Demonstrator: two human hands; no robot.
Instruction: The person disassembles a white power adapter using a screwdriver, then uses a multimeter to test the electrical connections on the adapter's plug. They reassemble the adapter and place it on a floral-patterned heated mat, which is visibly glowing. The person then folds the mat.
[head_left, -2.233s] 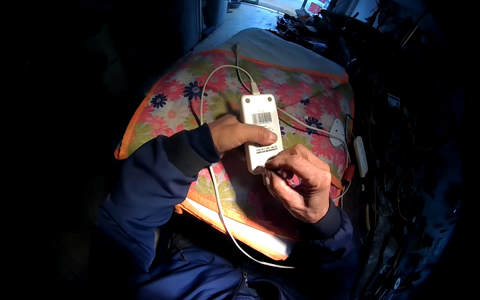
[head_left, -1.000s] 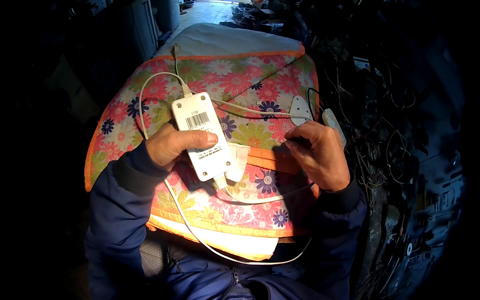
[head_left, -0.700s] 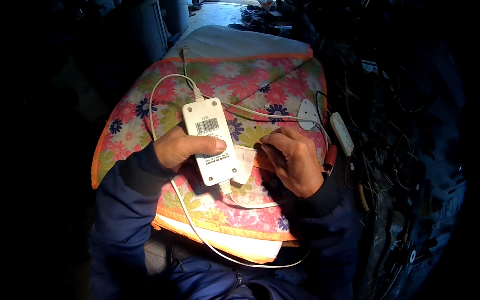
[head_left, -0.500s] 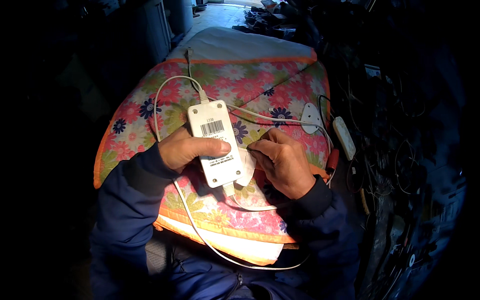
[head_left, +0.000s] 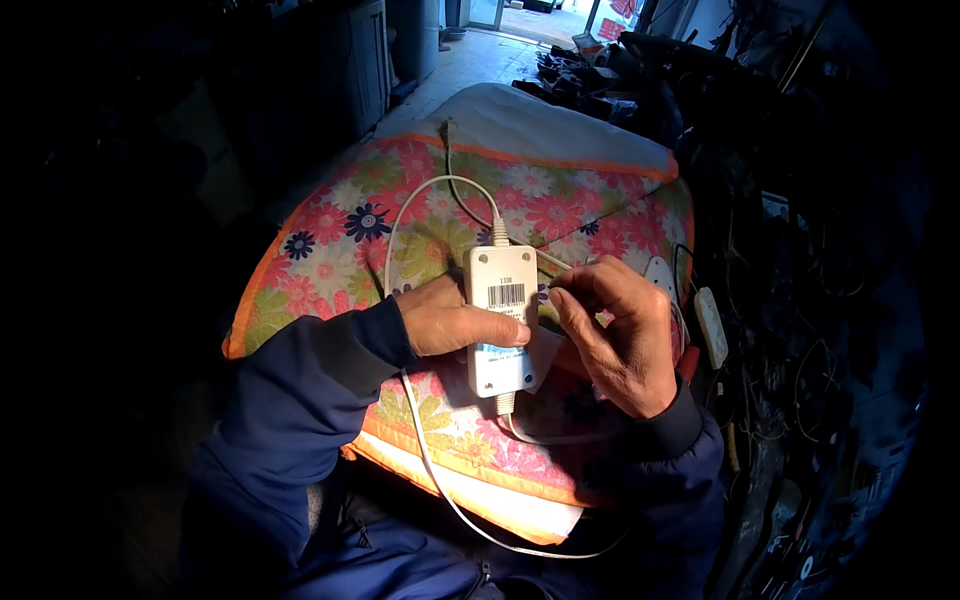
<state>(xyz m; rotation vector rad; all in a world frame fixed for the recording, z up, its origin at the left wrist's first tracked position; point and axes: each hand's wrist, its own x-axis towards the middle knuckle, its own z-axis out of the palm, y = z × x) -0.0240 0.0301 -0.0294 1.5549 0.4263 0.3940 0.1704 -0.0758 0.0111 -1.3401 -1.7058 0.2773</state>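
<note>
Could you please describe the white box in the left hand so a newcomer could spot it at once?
Find the flowered cloth with orange edging. Over its middle, the left hand grips the white box, thumb across its face. Unlike the slim white block farther right, it bears a barcode and has a cable at each end.

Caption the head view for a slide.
Left fingers hold a white corded box over floral cloth, right fingers beside it.

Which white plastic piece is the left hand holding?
The rectangular box in the left hand, with a cable at each end. The others lie farther right, unheld: a rounded triangular plate, partly hidden by the right hand, and a narrow piece.
</note>
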